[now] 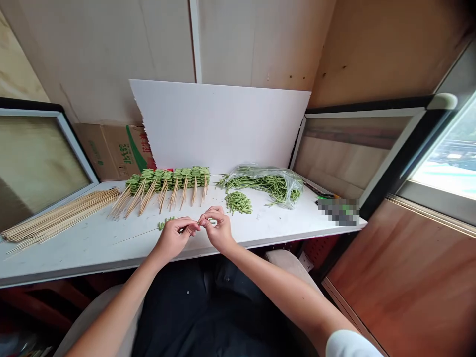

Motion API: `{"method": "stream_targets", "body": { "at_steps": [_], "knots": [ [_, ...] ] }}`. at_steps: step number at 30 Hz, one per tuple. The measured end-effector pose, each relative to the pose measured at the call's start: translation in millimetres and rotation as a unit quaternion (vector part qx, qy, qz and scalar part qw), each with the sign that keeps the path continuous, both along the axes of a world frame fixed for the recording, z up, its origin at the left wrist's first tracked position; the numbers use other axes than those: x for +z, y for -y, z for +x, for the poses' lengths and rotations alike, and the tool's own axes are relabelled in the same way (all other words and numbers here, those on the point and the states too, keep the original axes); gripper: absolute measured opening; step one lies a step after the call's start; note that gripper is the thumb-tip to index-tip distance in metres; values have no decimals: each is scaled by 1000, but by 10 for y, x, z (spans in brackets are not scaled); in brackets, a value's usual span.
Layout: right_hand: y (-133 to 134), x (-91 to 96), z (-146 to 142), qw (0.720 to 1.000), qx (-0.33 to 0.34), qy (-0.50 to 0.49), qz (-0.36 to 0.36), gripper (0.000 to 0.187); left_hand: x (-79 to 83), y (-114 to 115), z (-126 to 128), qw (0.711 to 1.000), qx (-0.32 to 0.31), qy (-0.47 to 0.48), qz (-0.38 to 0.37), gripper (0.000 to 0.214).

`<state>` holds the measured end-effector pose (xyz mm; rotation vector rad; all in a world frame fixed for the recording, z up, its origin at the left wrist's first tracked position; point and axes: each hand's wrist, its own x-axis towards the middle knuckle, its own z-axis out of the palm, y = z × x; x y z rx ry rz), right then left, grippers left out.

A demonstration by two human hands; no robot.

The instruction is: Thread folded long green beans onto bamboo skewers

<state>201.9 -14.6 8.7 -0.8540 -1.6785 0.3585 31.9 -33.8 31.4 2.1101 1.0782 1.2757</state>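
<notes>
Over the front of the white table, my left hand (176, 235) is closed around a thin bamboo skewer (136, 236), whose bare length sticks out to the left. Several cut green bean pieces (162, 224) show just behind that hand; whether they are on the skewer I cannot tell. My right hand (218, 230) meets the left at the fingertips in a pinch, with a bit of green bean (212, 221) showing among its fingers. The skewer's tip is hidden by the fingers. Beyond the right hand lies a small pile of cut green beans (238, 203).
Finished bean skewers (169, 181) line the back of the table (92, 253). Loose bamboo skewers (61, 215) lie at left. A clear plastic bag (292, 186) of long beans sits back right, near a blurred-out item (338, 210). A white board (223, 126) stands behind.
</notes>
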Motion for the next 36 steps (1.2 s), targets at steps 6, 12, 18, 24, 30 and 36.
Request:
{"method": "stream_targets", "body": {
  "at_steps": [6,12,18,24,30,36],
  "knots": [
    [-22,-19,63,997,-29,29,63,20,22,8,-24,997,38,-51,-33,43],
    [-120,31,209,988,-13,105,112,19,32,-10,-93,996,64,-53,-12,28],
    [-63,9,78,997,61,-54,7,19,-41,-29,-44,997,62,-7,-44,28],
    [-301,89,254,984,117,-94,-93,22,-70,-129,-115,986,91,95,-98,35],
    [-600,-175,500,984,-42,158,-67,9,-71,-171,-183,993,114,1,-36,38],
    [-602,-259,502,978,-61,194,-50,14,-111,-165,-124,994,67,-13,-82,39]
  ]
}}
